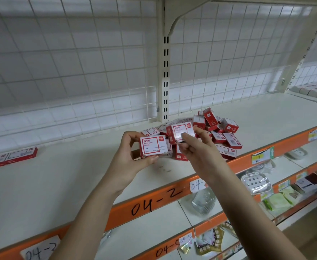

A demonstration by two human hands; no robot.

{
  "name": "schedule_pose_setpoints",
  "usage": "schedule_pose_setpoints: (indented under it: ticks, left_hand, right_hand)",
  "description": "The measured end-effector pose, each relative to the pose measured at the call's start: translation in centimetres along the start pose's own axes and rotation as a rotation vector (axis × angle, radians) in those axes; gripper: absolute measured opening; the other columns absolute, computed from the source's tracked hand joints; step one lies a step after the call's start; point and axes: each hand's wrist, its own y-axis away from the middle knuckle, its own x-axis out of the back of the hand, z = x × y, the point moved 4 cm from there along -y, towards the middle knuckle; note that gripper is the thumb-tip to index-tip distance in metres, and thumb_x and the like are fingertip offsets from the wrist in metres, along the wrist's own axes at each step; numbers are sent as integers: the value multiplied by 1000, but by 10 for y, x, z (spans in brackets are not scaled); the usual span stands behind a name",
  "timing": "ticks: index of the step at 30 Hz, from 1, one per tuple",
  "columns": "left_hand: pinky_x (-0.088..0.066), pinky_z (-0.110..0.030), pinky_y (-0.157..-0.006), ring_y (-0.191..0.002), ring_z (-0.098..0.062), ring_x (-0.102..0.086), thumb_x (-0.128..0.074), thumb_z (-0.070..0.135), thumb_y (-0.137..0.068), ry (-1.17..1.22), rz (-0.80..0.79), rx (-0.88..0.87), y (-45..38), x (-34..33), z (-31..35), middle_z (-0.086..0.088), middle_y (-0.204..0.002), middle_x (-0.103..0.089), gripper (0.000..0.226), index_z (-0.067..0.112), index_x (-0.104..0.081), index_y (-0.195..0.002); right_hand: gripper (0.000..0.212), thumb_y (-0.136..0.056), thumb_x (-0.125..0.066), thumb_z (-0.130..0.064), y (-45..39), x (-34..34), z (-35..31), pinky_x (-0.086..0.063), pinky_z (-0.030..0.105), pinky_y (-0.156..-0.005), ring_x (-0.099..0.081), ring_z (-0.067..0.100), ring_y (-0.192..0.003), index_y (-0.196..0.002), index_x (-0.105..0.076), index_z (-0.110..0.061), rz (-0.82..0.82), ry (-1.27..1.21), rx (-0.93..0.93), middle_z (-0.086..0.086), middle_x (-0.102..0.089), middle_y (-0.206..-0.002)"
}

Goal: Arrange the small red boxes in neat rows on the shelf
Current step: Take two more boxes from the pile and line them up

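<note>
Red and white paper-clip boxes fill the middle of the head view, and both hands are up over the cream shelf (41, 181). Left hand (133, 156) comes in from below with the forearm angled up to the right, palm turned inward, thumb along the bottom and fingers curled over the far side: its grip is clamped on one paper-clip box (153, 146), label facing the camera, held clear of the shelf. Right hand (197, 147) reaches in from the lower right, thumb pressed on the label face of a second paper-clip box (182, 131), fingers wrapped behind it; that grip is clamped too. The two held boxes sit just beside each other, the right one a little higher and tilted.

Behind and right of the hands, a loose pile of red boxes (219, 132) lies jumbled on the shelf, some on end, some flat, running close to the wire-grid back panel (78, 72) and the slotted upright post (165, 76). Far left, a flat row of boxes (11, 157) lies well apart from the pile. Between that row and the hands the shelf top shows bare cream. At the front runs the orange shelf edge (153, 201), handwritten "04-2". Lower shelves on the right hold packets and a clear plastic tray (256, 182).
</note>
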Motion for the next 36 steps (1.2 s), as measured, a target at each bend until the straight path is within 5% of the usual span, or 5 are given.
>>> schedule_pose_setpoints:
  ticks: [11,23,29,36]
  left_hand:
    - [-52,-42,-92,-99,-14,-64,-71,-3,-75,-67,28,-7,10,17,0,8,-109,-63,48,29,-56,-107]
    - [-48,-23,-82,-94,-6,-60,-76,37,-66,-390,57,41,38,79,-7,12,-100,-65,42,35,-53,-101]
    - [-46,-21,-80,-92,0,-56,-74,51,-59,-568,176,80,63,140,-5,17,-101,-61,47,40,-54,-100]
    - [-35,-16,-72,-97,-6,-51,-78,34,-71,-744,238,120,87,225,-14,14,-105,-56,43,36,-56,-108]
  right_hand:
    - [49,-79,-66,-2,5,-6,10,-55,29,-83,-67,23,-98,-125,-49,-6,-183,378,-21,13,-57,-121]
    - [39,-82,-60,9,-9,-49,45,-57,30,-79,-68,18,-89,-115,-52,-10,-423,591,-105,4,-67,-102]
    - [36,-78,-71,-5,-21,-99,80,-56,40,-82,-63,27,-94,-105,-56,-22,-530,790,-57,1,-62,-108]
    - [32,-76,-75,-15,-30,-170,127,-50,30,-83,-60,13,-97,-102,-58,-22,-633,904,1,-9,-65,-100]
